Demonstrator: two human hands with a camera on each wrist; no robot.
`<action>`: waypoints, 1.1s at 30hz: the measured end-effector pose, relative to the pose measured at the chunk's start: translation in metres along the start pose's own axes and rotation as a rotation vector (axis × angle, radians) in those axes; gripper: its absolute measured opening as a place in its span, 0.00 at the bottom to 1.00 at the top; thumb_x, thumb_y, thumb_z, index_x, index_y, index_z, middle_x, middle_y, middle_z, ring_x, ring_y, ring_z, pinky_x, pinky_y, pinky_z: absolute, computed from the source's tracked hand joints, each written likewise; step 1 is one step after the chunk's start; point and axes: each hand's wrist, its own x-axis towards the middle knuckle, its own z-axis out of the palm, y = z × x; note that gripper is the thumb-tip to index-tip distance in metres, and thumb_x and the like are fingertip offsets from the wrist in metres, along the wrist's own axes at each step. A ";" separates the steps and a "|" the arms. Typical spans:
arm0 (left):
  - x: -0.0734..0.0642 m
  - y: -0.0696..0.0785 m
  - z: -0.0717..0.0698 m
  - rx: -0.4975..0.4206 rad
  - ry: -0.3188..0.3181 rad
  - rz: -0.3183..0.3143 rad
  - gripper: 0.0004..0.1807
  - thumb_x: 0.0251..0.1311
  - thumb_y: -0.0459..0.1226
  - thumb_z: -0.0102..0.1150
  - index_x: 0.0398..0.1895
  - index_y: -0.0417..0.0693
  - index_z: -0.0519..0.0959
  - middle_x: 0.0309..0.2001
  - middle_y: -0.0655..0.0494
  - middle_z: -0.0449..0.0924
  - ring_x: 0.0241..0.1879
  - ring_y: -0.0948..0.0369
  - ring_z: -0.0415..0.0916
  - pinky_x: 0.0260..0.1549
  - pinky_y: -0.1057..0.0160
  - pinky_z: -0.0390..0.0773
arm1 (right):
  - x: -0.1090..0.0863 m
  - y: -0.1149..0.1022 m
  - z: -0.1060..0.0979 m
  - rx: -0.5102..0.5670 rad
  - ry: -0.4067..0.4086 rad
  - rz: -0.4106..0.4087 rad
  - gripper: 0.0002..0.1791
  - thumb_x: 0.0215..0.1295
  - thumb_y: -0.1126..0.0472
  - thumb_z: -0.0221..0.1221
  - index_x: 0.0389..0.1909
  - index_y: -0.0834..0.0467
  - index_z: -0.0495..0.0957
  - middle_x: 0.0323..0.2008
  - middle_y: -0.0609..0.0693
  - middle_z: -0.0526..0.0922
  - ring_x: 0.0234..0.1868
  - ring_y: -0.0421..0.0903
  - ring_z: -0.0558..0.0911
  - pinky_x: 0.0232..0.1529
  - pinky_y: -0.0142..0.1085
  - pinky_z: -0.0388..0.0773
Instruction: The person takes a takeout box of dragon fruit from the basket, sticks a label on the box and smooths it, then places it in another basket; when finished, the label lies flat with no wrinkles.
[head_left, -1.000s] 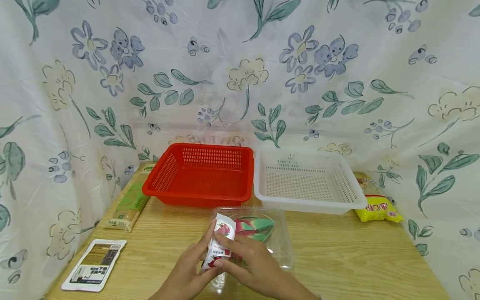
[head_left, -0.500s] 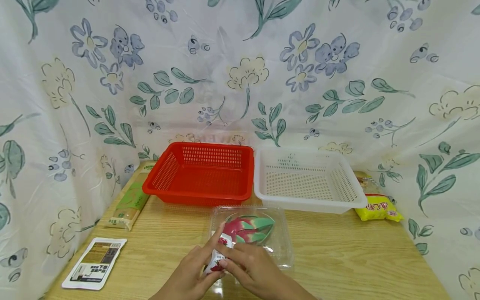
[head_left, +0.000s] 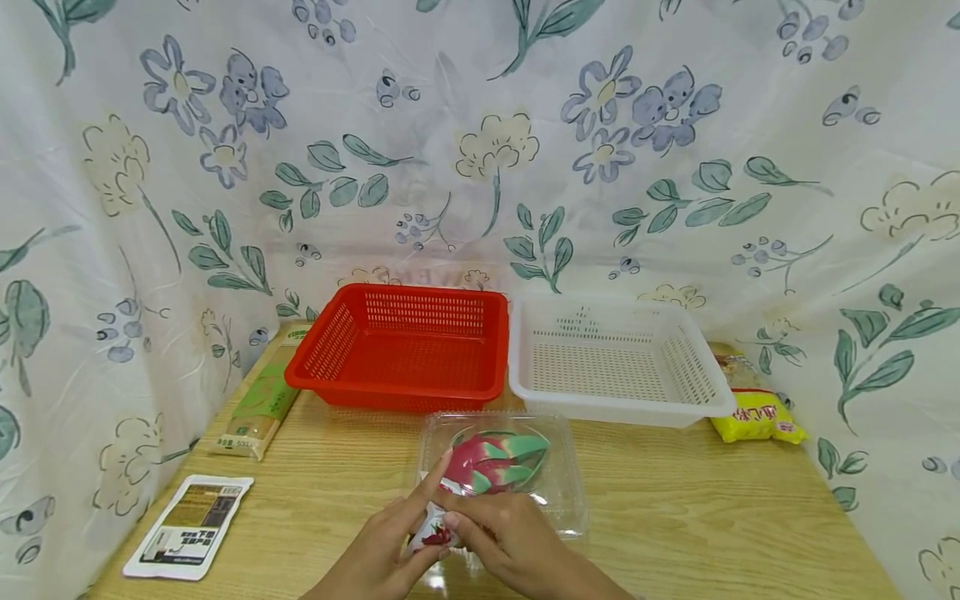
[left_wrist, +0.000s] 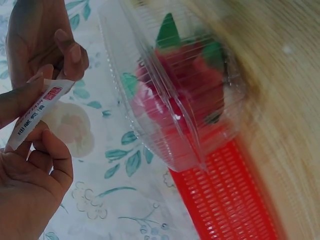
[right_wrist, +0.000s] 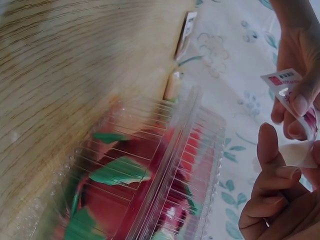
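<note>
A white printed label (head_left: 432,533) with dragon fruit pictures is held between both hands, bent into a curve. The left hand (head_left: 386,537) pinches its left side. On the other side the right hand (head_left: 517,537) pinches it with thumb and fingers, covering much of the print. In the left wrist view the label (left_wrist: 37,112) shows dark lettering and a small red mark. Just beyond the hands stands a clear plastic clamshell box (head_left: 558,492), lid closed. Inside lies a red dragon fruit (head_left: 487,462) with green scales, its lower part partly hidden by the hands.
A red basket (head_left: 397,396) and a white basket (head_left: 622,408) stand side by side behind the box. At left lie a green-and-tan package (head_left: 258,408) and a white pouch (head_left: 187,529). A yellow packet (head_left: 757,417) lies at right. A floral curtain (head_left: 480,167) surrounds the wooden table (head_left: 690,517).
The label has tipped down and nearer the person between both hands, so less of its face shows and more of the dragon fruit is visible. The box and baskets stay put.
</note>
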 end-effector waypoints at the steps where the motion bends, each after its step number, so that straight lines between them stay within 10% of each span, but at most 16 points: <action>1: 0.000 0.000 0.000 0.004 0.002 0.001 0.54 0.50 0.27 0.72 0.78 0.40 0.50 0.43 0.59 0.77 0.37 0.74 0.69 0.40 0.70 0.76 | 0.000 0.000 0.000 0.020 -0.004 0.017 0.19 0.75 0.65 0.51 0.63 0.59 0.77 0.22 0.41 0.82 0.23 0.24 0.72 0.30 0.14 0.71; 14: -0.006 -0.003 -0.002 -0.139 -0.067 -0.070 0.53 0.55 0.26 0.68 0.80 0.44 0.47 0.63 0.36 0.72 0.43 0.69 0.74 0.37 0.68 0.80 | 0.001 0.000 -0.017 0.322 0.029 0.271 0.19 0.77 0.66 0.46 0.61 0.57 0.78 0.15 0.48 0.75 0.19 0.26 0.68 0.17 0.25 0.65; 22: -0.013 -0.010 -0.002 -0.199 -0.069 -0.070 0.53 0.56 0.27 0.69 0.79 0.42 0.45 0.29 0.61 0.82 0.28 0.77 0.74 0.32 0.69 0.75 | 0.001 0.010 -0.026 0.437 0.124 0.304 0.17 0.77 0.69 0.44 0.56 0.62 0.80 0.15 0.54 0.76 0.21 0.31 0.74 0.21 0.31 0.74; 29: -0.022 -0.017 -0.002 -0.182 -0.018 -0.039 0.53 0.52 0.26 0.71 0.77 0.34 0.47 0.22 0.63 0.79 0.27 0.79 0.67 0.29 0.72 0.71 | 0.002 0.015 -0.032 0.520 0.161 0.344 0.18 0.78 0.68 0.43 0.59 0.63 0.78 0.15 0.56 0.74 0.19 0.32 0.67 0.17 0.29 0.65; 33: -0.030 -0.022 -0.004 -0.202 -0.011 -0.084 0.54 0.52 0.27 0.71 0.78 0.36 0.46 0.22 0.61 0.80 0.26 0.79 0.66 0.24 0.72 0.72 | 0.002 0.017 -0.035 0.501 0.238 0.372 0.18 0.78 0.68 0.43 0.38 0.63 0.83 0.14 0.56 0.72 0.16 0.32 0.62 0.14 0.28 0.59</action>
